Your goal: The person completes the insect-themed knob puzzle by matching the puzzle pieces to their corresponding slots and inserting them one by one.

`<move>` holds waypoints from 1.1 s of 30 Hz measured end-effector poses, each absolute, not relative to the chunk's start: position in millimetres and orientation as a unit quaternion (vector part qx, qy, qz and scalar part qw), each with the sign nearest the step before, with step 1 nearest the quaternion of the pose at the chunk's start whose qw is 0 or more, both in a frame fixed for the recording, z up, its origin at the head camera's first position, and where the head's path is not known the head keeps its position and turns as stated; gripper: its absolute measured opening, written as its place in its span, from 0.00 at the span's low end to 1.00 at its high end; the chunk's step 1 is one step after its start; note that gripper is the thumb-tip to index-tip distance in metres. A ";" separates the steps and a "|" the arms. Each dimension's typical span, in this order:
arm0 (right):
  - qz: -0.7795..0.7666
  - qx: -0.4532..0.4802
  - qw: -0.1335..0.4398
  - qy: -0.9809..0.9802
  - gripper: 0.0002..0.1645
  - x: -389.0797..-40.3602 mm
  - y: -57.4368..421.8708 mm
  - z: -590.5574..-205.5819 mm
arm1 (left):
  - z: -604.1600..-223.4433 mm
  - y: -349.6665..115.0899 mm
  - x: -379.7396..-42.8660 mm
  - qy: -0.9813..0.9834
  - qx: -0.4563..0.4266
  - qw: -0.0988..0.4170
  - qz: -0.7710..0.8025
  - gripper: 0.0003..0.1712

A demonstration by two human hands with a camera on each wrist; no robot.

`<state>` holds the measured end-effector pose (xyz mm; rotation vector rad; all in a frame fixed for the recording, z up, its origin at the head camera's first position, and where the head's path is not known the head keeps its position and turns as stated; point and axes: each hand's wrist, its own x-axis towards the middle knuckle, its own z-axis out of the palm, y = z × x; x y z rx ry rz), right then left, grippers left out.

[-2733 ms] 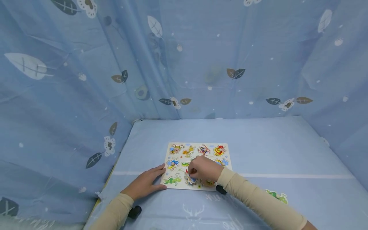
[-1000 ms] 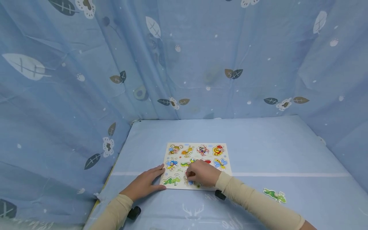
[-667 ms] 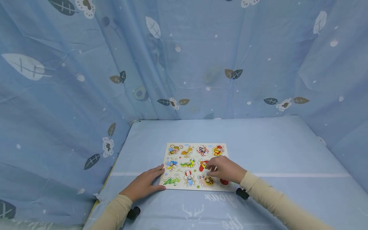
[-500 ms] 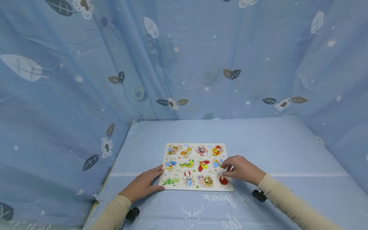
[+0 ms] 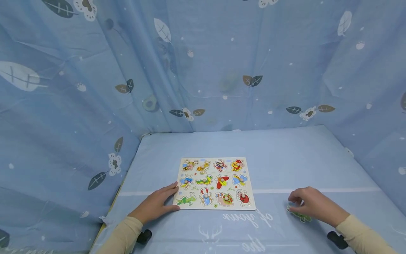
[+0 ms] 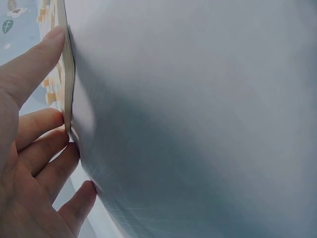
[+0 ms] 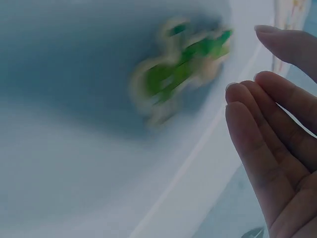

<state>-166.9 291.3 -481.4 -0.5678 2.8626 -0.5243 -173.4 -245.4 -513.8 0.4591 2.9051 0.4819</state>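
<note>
A wooden peg puzzle board (image 5: 195,207) with colourful insect pieces lies flat on the table. My left hand (image 5: 156,205) rests at its left edge, thumb and fingers spread; in the left wrist view the thumb and fingertips touch the board's edge (image 6: 69,79). To the right, a loose green grasshopper piece (image 5: 302,217) lies on the cloth. Over it hovers my right hand (image 5: 315,205), partly covering it. In the right wrist view, a gap separates thumb and fingers (image 7: 247,129), and the blurred grasshopper piece (image 7: 176,74) lies apart from them.
A pale blue cloth (image 5: 272,151) with white lettering and a white line covers the table. Patterned blue curtains (image 5: 203,63) close in the back and sides. Most insects on the board have knobs; the lower-left green grasshopper picture (image 5: 187,199) shows none.
My right hand has left the stag beetle piece on the board and moved right, across the board, to the grasshopper piece. My left hand stays at the board's edge.
</note>
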 end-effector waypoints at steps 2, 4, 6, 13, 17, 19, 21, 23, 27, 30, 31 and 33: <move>-0.171 -0.175 0.092 0.965 0.13 -161.6 300.1 -483.1 | -513.6 -246.0 -173.3 0.972 0.153 0.080 0.161 0.49; -0.171 -0.164 0.097 0.967 0.11 -157.2 306.9 -485.2 | -513.7 -246.7 -173.5 0.972 0.153 0.080 0.161 0.50; -0.170 -0.157 0.100 0.968 0.10 -154.2 310.7 -487.9 | -513.9 -247.6 -173.9 0.971 0.153 0.081 0.162 0.50; -0.170 -0.146 0.094 0.970 0.08 -151.1 310.1 -496.3 | -514.1 -248.6 -174.1 0.971 0.153 0.084 0.167 0.50; -0.176 -0.143 0.101 0.969 0.09 -152.0 305.4 -496.4 | -514.8 -248.3 -173.7 0.969 0.156 0.085 0.171 0.50; -0.176 -0.141 0.103 0.969 0.10 -152.6 303.5 -496.2 | -514.6 -247.8 -173.7 0.969 0.158 0.086 0.173 0.50; -0.170 -0.149 0.100 0.969 0.10 -153.0 302.6 -496.0 | -514.2 -247.3 -173.9 0.968 0.159 0.087 0.174 0.50; -0.166 -0.155 0.100 0.969 0.11 -153.1 302.3 -495.9 | -514.7 -246.7 -173.5 0.968 0.159 0.088 0.171 0.50; -0.164 -0.166 0.101 0.967 0.10 -157.6 297.9 -493.1 | -515.3 -246.3 -174.1 0.970 0.160 0.084 0.162 0.50; -0.168 -0.194 0.090 0.962 0.10 -164.6 288.0 -487.6 | -515.2 -246.5 -174.4 0.971 0.157 0.081 0.160 0.50; -0.167 -0.202 0.086 0.961 0.09 -167.2 282.4 -485.1 | -515.1 -246.6 -174.1 0.971 0.156 0.081 0.162 0.50; -0.161 -0.202 0.085 0.962 0.09 -172.9 266.2 -479.8 | -515.6 -246.5 -173.8 0.971 0.154 0.081 0.164 0.50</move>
